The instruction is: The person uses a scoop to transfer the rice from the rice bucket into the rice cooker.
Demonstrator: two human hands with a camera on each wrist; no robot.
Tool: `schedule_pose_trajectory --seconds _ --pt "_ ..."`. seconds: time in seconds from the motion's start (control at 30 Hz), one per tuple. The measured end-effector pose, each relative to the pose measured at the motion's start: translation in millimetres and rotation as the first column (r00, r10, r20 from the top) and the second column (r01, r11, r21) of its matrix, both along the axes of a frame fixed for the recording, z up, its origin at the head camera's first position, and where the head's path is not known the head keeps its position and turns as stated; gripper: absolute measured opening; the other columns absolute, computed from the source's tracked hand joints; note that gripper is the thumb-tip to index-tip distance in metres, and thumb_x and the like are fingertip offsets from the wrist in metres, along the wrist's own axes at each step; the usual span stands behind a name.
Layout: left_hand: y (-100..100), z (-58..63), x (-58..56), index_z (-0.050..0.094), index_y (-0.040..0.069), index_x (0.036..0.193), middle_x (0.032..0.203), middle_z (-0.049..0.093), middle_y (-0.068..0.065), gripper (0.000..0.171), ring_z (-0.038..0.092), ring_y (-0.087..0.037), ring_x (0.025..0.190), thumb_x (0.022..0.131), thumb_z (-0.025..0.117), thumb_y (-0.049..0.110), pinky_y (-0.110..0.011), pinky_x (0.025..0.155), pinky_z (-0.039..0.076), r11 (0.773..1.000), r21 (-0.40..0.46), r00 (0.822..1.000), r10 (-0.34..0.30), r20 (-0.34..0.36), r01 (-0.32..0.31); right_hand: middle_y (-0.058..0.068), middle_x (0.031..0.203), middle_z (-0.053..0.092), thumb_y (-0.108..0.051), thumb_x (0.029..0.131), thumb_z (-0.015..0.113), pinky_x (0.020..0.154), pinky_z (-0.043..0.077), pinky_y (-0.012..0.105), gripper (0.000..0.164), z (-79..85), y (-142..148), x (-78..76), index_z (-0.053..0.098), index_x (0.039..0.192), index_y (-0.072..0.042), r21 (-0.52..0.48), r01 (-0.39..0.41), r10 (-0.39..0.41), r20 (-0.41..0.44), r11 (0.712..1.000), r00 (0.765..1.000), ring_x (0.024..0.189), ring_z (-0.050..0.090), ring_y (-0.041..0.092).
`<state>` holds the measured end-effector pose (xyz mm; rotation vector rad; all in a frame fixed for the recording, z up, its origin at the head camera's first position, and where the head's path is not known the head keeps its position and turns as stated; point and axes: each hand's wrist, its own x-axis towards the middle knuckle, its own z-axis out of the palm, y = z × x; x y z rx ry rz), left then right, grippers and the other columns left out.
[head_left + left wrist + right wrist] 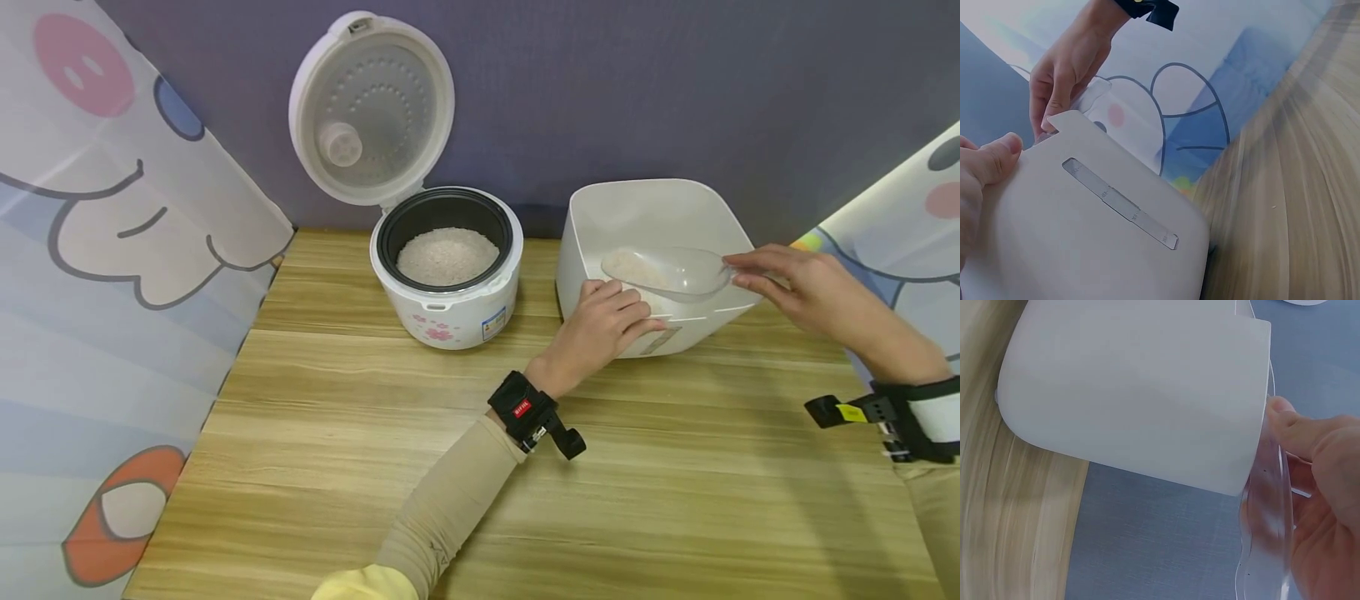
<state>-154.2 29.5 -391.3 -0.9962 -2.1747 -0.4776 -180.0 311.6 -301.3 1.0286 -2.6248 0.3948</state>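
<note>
A clear plastic scoop (686, 273) with white rice (633, 268) in its bowl lies over the opening of a white bin (645, 204). My right hand (813, 287) pinches the scoop's handle end between thumb and fingers at the bin's right side. In the right wrist view the clear handle (1266, 537) runs along the palm. My left hand (600, 325) grips the bin's front rim, fingers hooked over the edge. A window strip (1122, 203) shows on the bin's wall in the left wrist view. To the left, a white rice cooker (457, 321) holds rice (447, 257) in its dark pot.
The cooker's lid (372, 108) stands raised behind its pot. Both stand at the back of a wooden table (360, 433), against a dark backdrop (637, 92). Cartoon-printed sheets (112, 333) border the table on the left and right.
</note>
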Motion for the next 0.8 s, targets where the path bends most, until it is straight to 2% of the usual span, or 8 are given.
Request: schedule_pose_trajectory --seconds 0.23,0.43,0.7,0.8 --pt "-0.6 -0.2 -2.0 0.073 0.024 0.095 0.089 0.064 0.014 0.019 0.053 -0.009 0.087 0.096 0.069 0.042 -0.028 0.091 0.036 1.000 0.002 1.000 -0.007 0.004 0.007 0.017 0.103 0.075 -0.003 0.094 0.073 0.068 0.041 0.008 0.026 0.7 -0.3 -0.9 0.073 0.119 0.002 -0.004 0.025 -0.025 0.002 1.000 1.000 0.077 0.063 0.013" --pt "-0.4 0.9 -2.5 0.073 0.024 0.094 0.088 0.064 0.013 0.022 0.052 -0.009 0.086 0.098 0.066 0.045 -0.028 0.093 0.037 1.000 0.019 0.999 0.000 0.032 -0.001 0.018 0.101 0.075 -0.005 0.096 0.071 0.068 0.039 0.009 0.022 5.6 -1.4 -3.1 0.073 0.116 0.004 -0.034 -0.006 0.005 -0.035 0.999 0.999 0.079 0.053 -0.006" --pt "0.5 -0.4 -2.2 0.073 0.025 0.090 0.086 0.066 0.015 0.025 0.051 -0.009 0.086 0.098 0.065 0.048 -0.029 0.094 0.037 0.999 0.040 0.999 0.031 0.041 -0.033 0.022 0.104 0.073 -0.007 0.098 0.069 0.068 0.036 0.006 0.022 30.1 -13.8 -11.8 0.072 0.116 0.006 -0.051 -0.006 0.004 -0.030 0.999 1.000 0.087 0.040 -0.023" --pt "1.1 -1.2 -2.4 0.072 0.025 0.089 0.086 0.066 0.015 0.026 0.051 -0.009 0.086 0.098 0.066 0.048 -0.028 0.094 0.038 0.998 0.045 0.999 0.039 0.032 -0.041 0.023 0.104 0.073 -0.011 0.101 0.067 0.067 0.036 0.009 0.024 41.0 -22.9 -17.2 0.072 0.118 0.005 -0.048 -0.028 0.025 -0.046 0.998 0.999 0.086 0.041 -0.021"
